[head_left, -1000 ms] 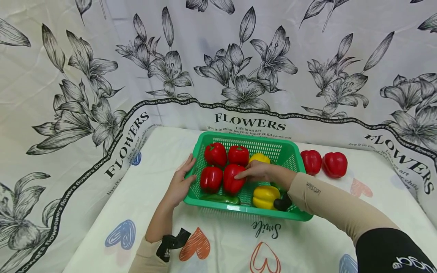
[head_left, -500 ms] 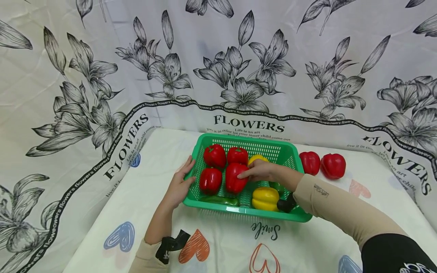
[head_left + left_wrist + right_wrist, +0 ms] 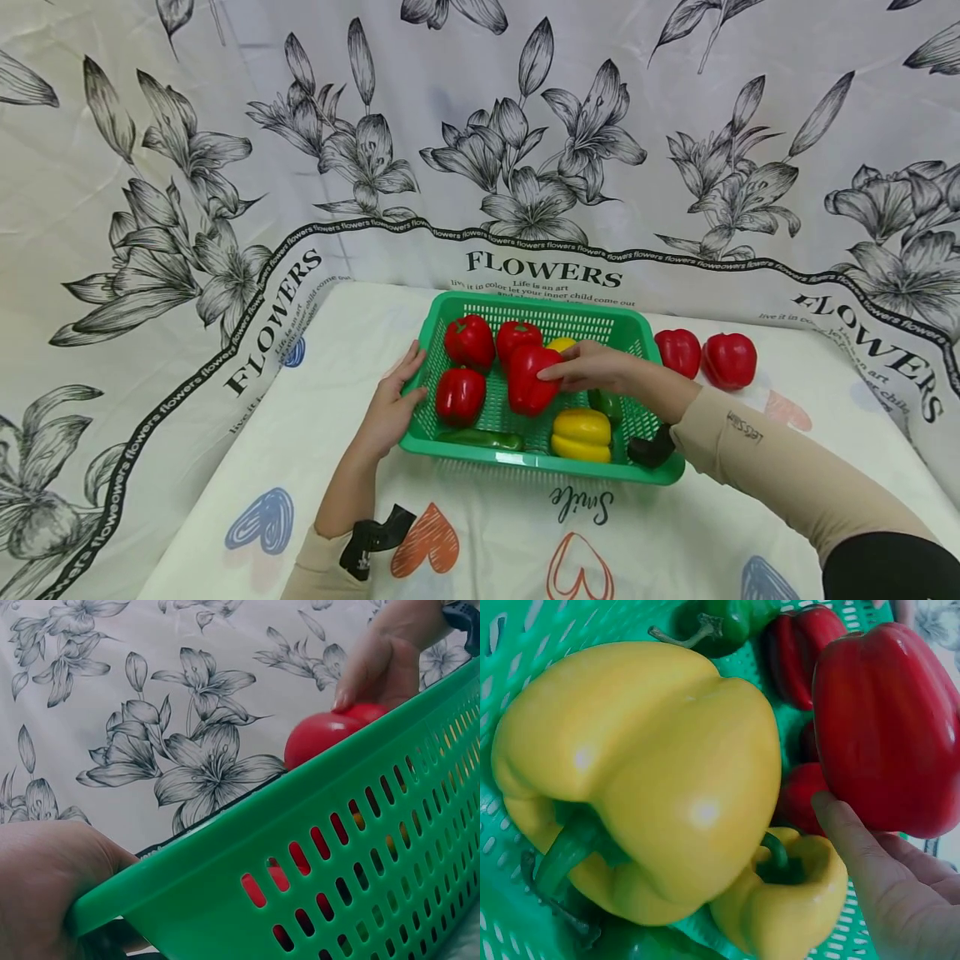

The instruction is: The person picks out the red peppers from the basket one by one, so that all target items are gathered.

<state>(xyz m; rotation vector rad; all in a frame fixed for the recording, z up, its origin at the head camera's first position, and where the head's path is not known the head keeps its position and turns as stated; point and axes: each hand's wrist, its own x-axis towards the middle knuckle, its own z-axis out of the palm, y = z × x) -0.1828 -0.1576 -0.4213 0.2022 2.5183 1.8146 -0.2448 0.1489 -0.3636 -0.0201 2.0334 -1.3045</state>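
My right hand grips a red bell pepper, raised above the basket floor; in the right wrist view the fingers lie against the pepper's lower side. At the left end, my left hand holds the rim of the green plastic basket; the left wrist view has that hand at the rim's corner. Three other red peppers lie in the basket's left part, one of them nearest the front. A yellow pepper lies right of the raised one.
Two red peppers lie on the tablecloth right of the basket. Inside it are also a long green pepper along the front wall, a second yellow pepper and green peppers. A flower-printed cloth hangs behind.
My right hand has lifted the red pepper from the basket's front row, moving it up and to the right. The left hand stays at the rim.
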